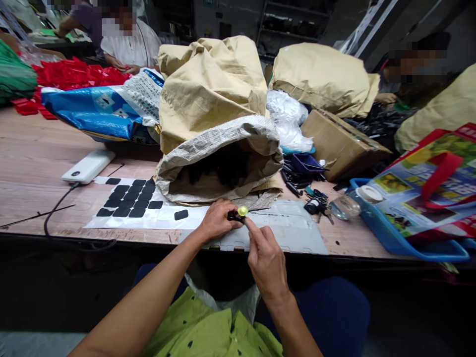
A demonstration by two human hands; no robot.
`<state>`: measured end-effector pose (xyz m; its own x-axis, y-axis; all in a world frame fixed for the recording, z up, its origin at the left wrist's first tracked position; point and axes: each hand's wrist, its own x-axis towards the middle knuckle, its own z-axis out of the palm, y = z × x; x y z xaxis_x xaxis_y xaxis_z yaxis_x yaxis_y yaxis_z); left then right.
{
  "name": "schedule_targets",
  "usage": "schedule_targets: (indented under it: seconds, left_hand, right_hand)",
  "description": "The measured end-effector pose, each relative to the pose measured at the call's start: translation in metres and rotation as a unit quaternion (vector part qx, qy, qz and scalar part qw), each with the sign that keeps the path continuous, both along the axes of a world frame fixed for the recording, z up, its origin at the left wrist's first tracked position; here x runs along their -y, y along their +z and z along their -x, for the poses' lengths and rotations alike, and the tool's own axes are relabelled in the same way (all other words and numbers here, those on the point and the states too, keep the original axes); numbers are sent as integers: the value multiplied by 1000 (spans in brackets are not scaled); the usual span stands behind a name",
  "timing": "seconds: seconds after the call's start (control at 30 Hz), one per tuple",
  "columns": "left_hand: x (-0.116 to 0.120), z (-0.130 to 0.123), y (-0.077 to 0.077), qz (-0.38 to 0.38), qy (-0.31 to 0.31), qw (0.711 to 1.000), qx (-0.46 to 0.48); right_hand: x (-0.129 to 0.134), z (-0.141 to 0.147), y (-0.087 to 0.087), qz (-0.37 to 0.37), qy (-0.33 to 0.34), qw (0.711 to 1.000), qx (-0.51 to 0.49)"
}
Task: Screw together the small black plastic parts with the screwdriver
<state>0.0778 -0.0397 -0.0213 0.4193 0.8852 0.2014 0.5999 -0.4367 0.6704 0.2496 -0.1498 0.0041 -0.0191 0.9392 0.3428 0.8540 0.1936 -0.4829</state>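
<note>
My left hand [219, 219] is closed around a small black part [234, 216] with a bright yellow round end [242, 211], just above the front of the table. From the right, my right hand [267, 255] meets this part with its forefinger at the yellow end, the other fingers curled in. The thumb's grip is partly hidden. Beneath both hands lies a grey board [293, 230]. Right behind them, a large sack [223, 134] lies with its mouth towards me and dark contents inside. To the left, a white sheet [167, 218] bears several black rounded stickers [126, 203].
A white power bank [89, 166] with a cable lies left. Behind it are a blue bag [100, 111] and red pieces [82, 74]. Keys [325, 210], a clear bottle [345, 207], a blue basket [401, 235] and a cardboard box [342, 144] stand right. Other people sit beyond.
</note>
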Motion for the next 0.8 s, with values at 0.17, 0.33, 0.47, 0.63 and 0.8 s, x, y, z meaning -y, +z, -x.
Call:
schedule_targets:
  seconds: [0.17, 0.33, 0.47, 0.63, 0.8]
  left_hand:
    - [2, -1, 3, 9, 9, 1000, 22]
    - [2, -2, 1, 19, 20, 999, 31]
    - [3, -3, 1, 13, 20, 999, 24]
    - [4, -2, 4, 0, 15, 1000, 12]
    - [3, 1, 3, 10, 9, 1000, 16]
  right_hand:
    - [-3, -6, 5, -7, -27, 1000, 6]
    - [-1, -12, 5, -9, -39, 999, 0]
    - [-4, -19, 5, 1, -38, 999, -9]
    - [-31, -52, 9, -15, -144, 989, 36]
    - [-66, -87, -8, 7, -231, 964, 130]
